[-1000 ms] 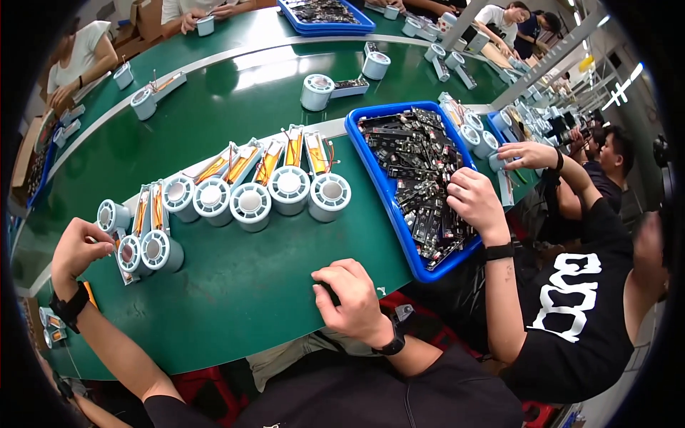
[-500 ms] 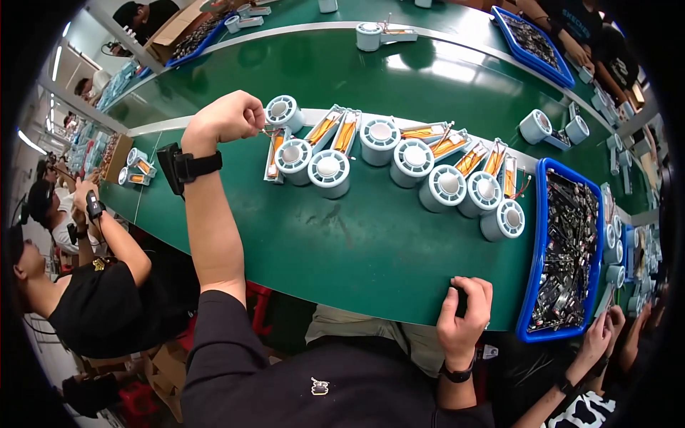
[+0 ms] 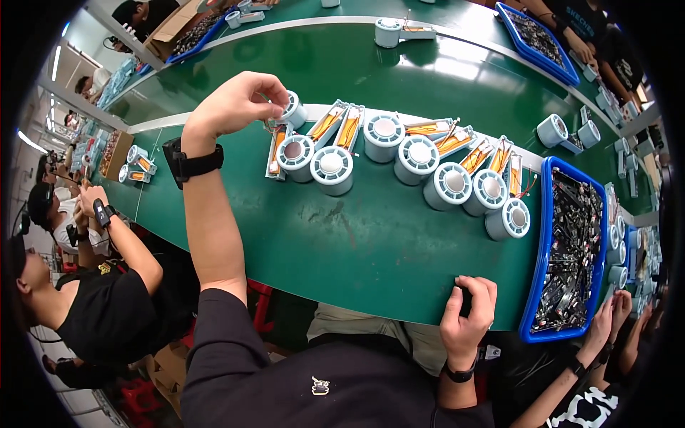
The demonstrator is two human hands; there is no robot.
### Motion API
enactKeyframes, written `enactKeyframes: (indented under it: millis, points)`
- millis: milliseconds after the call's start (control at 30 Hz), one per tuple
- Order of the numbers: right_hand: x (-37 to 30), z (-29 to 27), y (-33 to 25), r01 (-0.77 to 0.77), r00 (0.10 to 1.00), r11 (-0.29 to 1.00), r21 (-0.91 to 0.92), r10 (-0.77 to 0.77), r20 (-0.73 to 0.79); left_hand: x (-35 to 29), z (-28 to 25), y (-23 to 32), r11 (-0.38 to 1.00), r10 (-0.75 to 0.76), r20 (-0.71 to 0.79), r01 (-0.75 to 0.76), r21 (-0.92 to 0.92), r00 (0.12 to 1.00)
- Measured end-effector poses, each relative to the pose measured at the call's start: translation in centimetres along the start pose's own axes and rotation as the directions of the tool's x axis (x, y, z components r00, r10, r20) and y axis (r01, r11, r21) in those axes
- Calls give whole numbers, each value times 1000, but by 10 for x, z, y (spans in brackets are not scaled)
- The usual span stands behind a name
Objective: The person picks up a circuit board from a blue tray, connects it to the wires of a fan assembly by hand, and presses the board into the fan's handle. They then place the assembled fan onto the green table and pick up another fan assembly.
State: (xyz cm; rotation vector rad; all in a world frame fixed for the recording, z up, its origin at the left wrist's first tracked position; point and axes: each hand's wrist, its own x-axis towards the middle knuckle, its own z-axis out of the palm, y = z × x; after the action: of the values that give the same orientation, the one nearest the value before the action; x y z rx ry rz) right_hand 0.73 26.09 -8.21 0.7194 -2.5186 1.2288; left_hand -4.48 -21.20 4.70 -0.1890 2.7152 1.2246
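My left hand (image 3: 242,103) is over the far edge of the green worktop, fingers curved and thumb apart from them. It is beside a light-blue, round-headed unit (image 3: 293,109) that looks like a handheld fan; whether the fingertips touch it I cannot tell. Next to it, an open handle (image 3: 278,151) with an orange part and thin wires lies by another round head (image 3: 295,157). Several similar units run rightward in a row, such as one fan-like unit (image 3: 382,137), with wires showing in their handles. Loosely curled, my right hand (image 3: 467,317) rests at the near edge with nothing in it.
A blue tray (image 3: 536,264) full of small dark parts stands on the right. Beyond a pale rail (image 3: 499,148) runs a green belt (image 3: 328,71) carrying a fan-like unit (image 3: 387,33). Co-workers sit at left (image 3: 107,307) and right (image 3: 592,342).
My left hand has moved slightly right and away from me, its fingers loosening from a closed curl. Units on the far belt have shifted right. My right hand stays in place.
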Motion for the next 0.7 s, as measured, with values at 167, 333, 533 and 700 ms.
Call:
enactKeyframes:
  millis: [167, 333, 533, 700]
  points:
    - [0, 0, 2, -9, 999, 1000, 8, 9, -30, -5, -7, 3, 954, -215, -117, 234, 186, 970]
    - [1, 2, 4, 29, 999, 1000, -4, -29, -34, -6, -8, -8, 930, -323, 6, 317, 184, 946]
    - [3, -2, 4, 57, 997, 998, 29, -55, -55, -9, -6, -8, 928, -154, -189, 208, 309, 970]
    - [9, -4, 4, 70, 993, 997, 31, -67, -94, 3, 2, 31, 947, 31, -320, 75, 314, 947]
